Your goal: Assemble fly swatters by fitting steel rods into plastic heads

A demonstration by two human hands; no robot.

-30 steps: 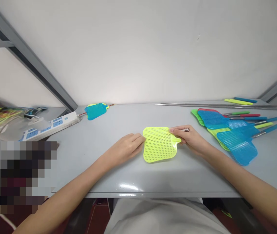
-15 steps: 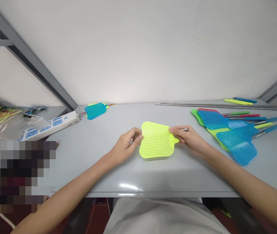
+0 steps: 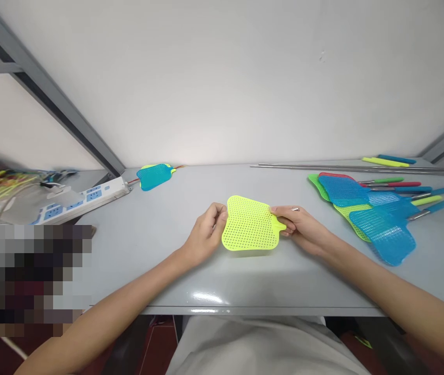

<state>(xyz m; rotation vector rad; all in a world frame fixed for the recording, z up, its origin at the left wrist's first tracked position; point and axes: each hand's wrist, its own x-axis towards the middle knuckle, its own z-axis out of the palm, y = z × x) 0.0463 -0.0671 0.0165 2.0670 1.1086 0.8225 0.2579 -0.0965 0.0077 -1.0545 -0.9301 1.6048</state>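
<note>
A yellow-green perforated fly swatter head (image 3: 250, 224) is held a little above the table, its short neck pointing right. My left hand (image 3: 208, 232) is closed, with thumb and curled fingers pinching the head's left edge. At the upper right corner, my right hand (image 3: 297, 224) grips the head between thumb and fingers, close to the neck. A small metal tip (image 3: 295, 209) pokes up from between my right fingers; the rest of that piece is hidden.
Assembled fly swatters (image 3: 381, 234) in blue, green, red and yellow lie piled on the right. Behind them are thin metal rods (image 3: 342, 168) and loose grips (image 3: 385, 162). More swatter heads (image 3: 155, 177) and a power strip (image 3: 92, 196) are on the left of the table (image 3: 284, 286).
Both hands keep hold of the swatter head, which has hardly moved. My left fingers have curled more tightly at its edge, and less of the metal piece shows in my right hand.
</note>
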